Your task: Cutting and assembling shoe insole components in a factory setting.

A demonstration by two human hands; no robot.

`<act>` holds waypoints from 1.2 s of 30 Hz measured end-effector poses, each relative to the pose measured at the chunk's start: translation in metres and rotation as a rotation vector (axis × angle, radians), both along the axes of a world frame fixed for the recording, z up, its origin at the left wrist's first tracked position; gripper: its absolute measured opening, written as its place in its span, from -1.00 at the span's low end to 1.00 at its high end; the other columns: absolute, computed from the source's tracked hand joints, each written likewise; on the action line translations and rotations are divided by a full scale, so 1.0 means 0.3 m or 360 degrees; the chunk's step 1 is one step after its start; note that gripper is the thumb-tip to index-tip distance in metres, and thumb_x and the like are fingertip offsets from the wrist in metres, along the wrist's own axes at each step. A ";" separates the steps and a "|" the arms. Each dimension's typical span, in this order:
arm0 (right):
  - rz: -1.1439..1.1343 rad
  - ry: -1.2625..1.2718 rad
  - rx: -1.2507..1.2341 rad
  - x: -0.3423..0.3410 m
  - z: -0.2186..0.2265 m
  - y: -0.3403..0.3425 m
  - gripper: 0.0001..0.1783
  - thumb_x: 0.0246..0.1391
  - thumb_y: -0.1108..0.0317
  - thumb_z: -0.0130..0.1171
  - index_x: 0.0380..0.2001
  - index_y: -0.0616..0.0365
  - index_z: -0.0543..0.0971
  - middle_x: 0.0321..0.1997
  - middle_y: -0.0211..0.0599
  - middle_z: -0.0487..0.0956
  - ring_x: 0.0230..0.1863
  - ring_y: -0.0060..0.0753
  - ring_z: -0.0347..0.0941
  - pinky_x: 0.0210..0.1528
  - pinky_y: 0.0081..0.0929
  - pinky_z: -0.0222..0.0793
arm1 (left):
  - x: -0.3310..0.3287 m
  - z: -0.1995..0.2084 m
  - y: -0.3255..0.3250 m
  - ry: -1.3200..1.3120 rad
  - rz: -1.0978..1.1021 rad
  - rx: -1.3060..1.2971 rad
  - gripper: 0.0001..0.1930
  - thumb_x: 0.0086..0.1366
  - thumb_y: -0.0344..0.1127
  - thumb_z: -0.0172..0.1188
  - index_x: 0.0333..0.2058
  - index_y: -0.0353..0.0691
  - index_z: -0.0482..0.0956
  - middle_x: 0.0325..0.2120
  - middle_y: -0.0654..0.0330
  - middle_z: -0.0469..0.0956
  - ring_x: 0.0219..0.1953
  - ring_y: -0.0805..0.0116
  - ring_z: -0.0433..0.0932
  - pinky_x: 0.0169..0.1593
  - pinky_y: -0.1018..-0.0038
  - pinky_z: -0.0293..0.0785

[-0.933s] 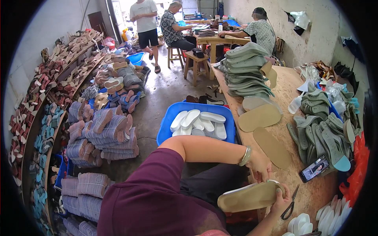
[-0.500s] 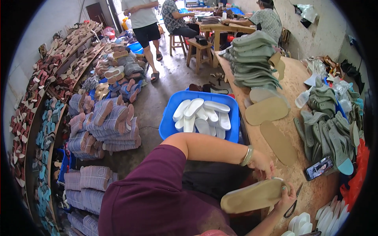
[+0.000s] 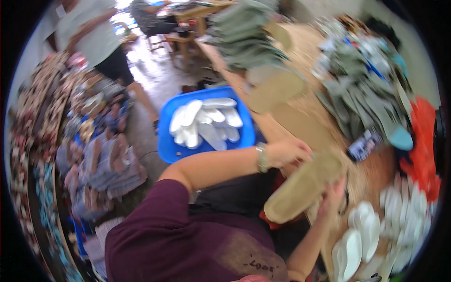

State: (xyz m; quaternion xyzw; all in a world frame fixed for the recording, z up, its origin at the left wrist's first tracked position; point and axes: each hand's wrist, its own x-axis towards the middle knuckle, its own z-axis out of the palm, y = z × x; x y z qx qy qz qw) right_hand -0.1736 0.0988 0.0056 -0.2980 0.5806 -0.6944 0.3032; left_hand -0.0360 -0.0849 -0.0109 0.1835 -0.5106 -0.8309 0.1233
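Note:
A tan shoe sole point(image 3: 300, 192) is tilted over the table's near edge, its broad flat face turned up. My right hand point(image 3: 333, 191) grips it by its right edge, fingers closed around the rim. My left hand point(image 3: 289, 152), with a pale bangle on the wrist, is closed in a pinch at the sole's far end. Motion blur hides what, if anything, those fingers hold. Flat tan soles point(image 3: 303, 124) lie on the wooden table point(image 3: 300, 58) just beyond. To the left, a blue tub point(image 3: 167, 141) holds white soles point(image 3: 213, 134).
Grey-green soles form a tall stack point(image 3: 239, 35) and a loose heap point(image 3: 350, 103). A phone point(image 3: 364, 144) lies beside a red plastic bag point(image 3: 420, 145). White soles point(image 3: 350, 249) sit near right. Bundled soles point(image 3: 112, 164) line the left floor; a person point(image 3: 94, 35) stands behind them.
The view has swung, so the tub and table appear farther left. The standing person looks nearer. The sole is tilted more steeply, still in my right hand, with my left at its far end.

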 end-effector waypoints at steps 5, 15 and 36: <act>0.0092 -0.0247 0.0034 0.066 0.017 0.018 -0.22 -0.02 0.45 0.29 0.25 0.28 0.17 0.11 -0.11 0.45 0.08 -0.28 0.44 0.10 -0.37 0.42 | 0.042 0.038 0.032 0.0053 0.0002 0.0483 -0.90 0.28 -0.36 0.20 -0.24 -0.17 0.52 -0.26 0.28 0.59 -0.19 0.42 0.59 -0.02 0.44 0.54; 0.0074 -0.0276 0.0039 0.058 0.039 0.053 -0.23 -0.04 0.46 0.35 0.22 0.26 0.21 0.08 -0.14 0.46 0.07 -0.32 0.45 0.12 -0.37 0.41 | 0.050 0.044 0.048 0.0173 -0.0165 0.0529 -0.82 0.37 -0.26 0.15 -0.16 -0.22 0.49 -0.18 0.26 0.54 -0.18 0.51 0.55 -0.02 0.51 0.51; 0.0172 -0.0165 0.0191 0.087 0.014 0.032 -0.16 -0.03 0.46 0.35 0.28 0.27 0.16 0.16 -0.16 0.42 0.15 -0.34 0.39 0.16 -0.40 0.36 | 0.030 0.063 0.008 0.0055 0.0208 -0.0629 -0.79 0.32 -0.27 0.20 -0.21 -0.30 0.51 -0.29 0.30 0.58 -0.29 0.51 0.54 -0.13 0.54 0.46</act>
